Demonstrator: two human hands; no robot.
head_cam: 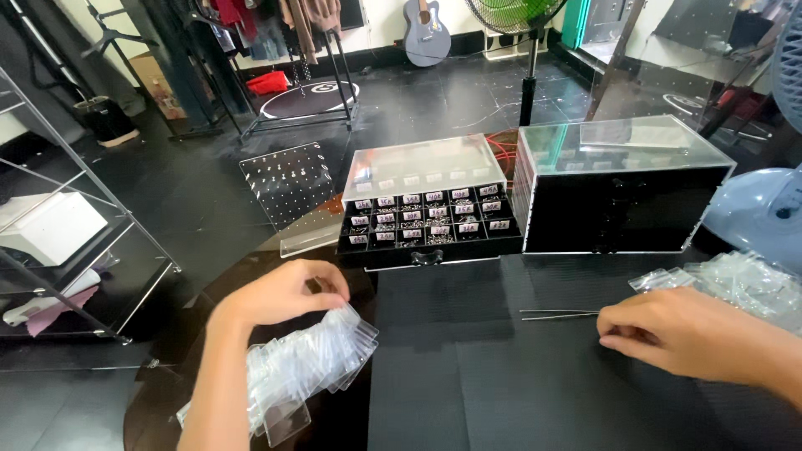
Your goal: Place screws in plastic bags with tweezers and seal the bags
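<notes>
My left hand (284,292) rests on a fanned stack of small clear plastic bags (305,367) at the table's left edge, fingers curled over the top bags. My right hand (668,330) lies on the dark mat (501,367), fingers closed at the end of thin metal tweezers (555,314) that point left. Beyond the hands stands a black tray with many small compartments (430,224) holding tiny parts and white labels, its clear lid up.
A black box with a clear cover (622,188) stands right of the tray. More clear bags (735,280) lie at the right. A clear perforated display panel (288,188) leans behind the table; a fan (764,209) sits at far right, shelves at left.
</notes>
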